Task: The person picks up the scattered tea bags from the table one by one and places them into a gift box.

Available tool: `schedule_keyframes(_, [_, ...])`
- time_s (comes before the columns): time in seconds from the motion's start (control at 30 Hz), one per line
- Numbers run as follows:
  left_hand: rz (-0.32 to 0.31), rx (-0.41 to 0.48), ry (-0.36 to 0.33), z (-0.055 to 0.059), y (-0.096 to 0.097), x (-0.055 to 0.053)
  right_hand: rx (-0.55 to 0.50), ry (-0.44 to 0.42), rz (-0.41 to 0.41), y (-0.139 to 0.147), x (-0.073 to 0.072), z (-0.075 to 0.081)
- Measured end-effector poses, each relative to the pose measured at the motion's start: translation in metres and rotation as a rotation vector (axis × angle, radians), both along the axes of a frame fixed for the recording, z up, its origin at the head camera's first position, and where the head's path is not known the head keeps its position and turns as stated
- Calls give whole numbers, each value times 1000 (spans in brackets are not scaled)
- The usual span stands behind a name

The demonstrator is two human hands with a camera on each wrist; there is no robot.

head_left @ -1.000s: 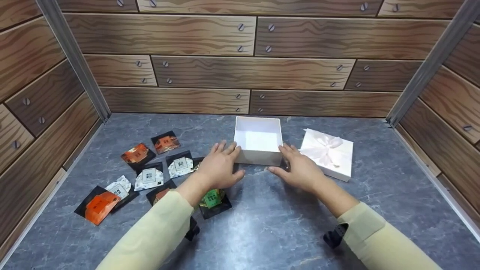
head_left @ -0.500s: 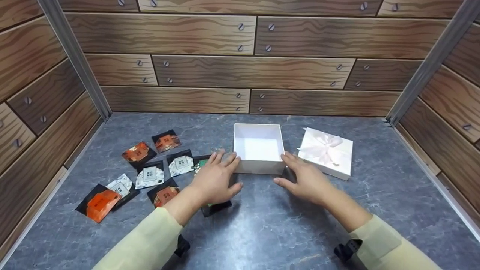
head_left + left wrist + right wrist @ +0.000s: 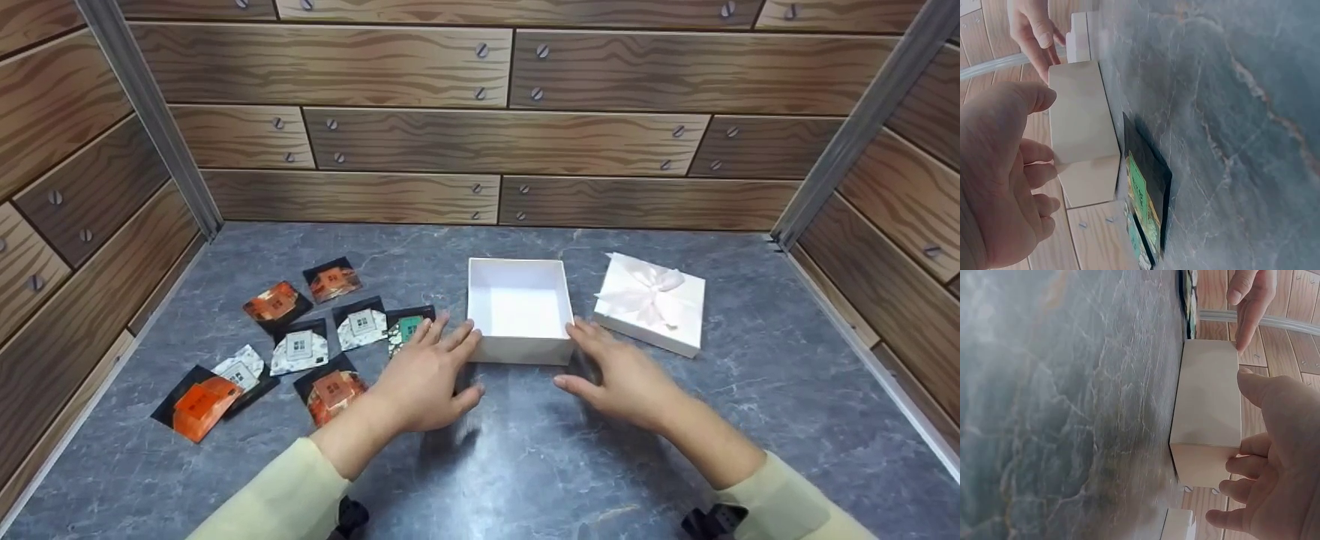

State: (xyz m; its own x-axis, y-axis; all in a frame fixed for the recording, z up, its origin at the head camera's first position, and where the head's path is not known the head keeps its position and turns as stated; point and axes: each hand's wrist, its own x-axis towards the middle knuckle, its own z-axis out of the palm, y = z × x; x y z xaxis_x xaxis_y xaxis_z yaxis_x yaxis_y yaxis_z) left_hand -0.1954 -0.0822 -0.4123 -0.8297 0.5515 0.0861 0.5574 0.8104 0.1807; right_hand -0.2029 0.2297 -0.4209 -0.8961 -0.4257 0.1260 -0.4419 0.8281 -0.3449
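A lidless white box (image 3: 523, 350) stands upright on the grey marbled tabletop, its bare white inside showing. My left hand (image 3: 429, 373) has its fingertips at the box's left side near the front corner, thumb held apart. On the opposite side, my right hand (image 3: 628, 373) touches the right wall with extended fingers. Both wrist views show the box's front wall (image 3: 1207, 394) between the two hands, with the fingers loosely bent along its sides. A black packet with a green label (image 3: 1143, 185) lies beside the box, mostly hidden under my left hand in the head view.
A white lid with a pale pink ribbon bow (image 3: 651, 296) lies right of the box, close to my right hand. Several flat black packets with orange, white and green labels, among them an orange one (image 3: 202, 409), are spread at the left. Wood-patterned walls (image 3: 420, 139) enclose the table.
The white box has slid across the table toward me, with both hands moving back along its sides. The lid and the packets have stayed in place.
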Motion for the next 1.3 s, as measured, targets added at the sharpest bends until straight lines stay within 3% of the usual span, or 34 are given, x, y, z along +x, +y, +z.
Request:
schedule_keyframes(0.33, [-16, -27, 41, 0, -1, 14, 16, -8, 8, -1, 12, 1])
schedule_keyframes(0.83, [-31, -55, 28, 2, 0, 24, 15, 14, 8, 0, 25, 4])
schedule_keyframes(1.0, [-29, -59, 23, 3, 0, 24, -25, 36, -28, 1, 15, 7])
schedule_keyframes(1.17, [-21, -70, 37, 4, 1, 26, -42, 54, -34, 1, -9, 9])
schedule_keyframes(1.3, [-28, -80, 36, 4, 2, 27, -54, 15, -36, -2, -28, 7])
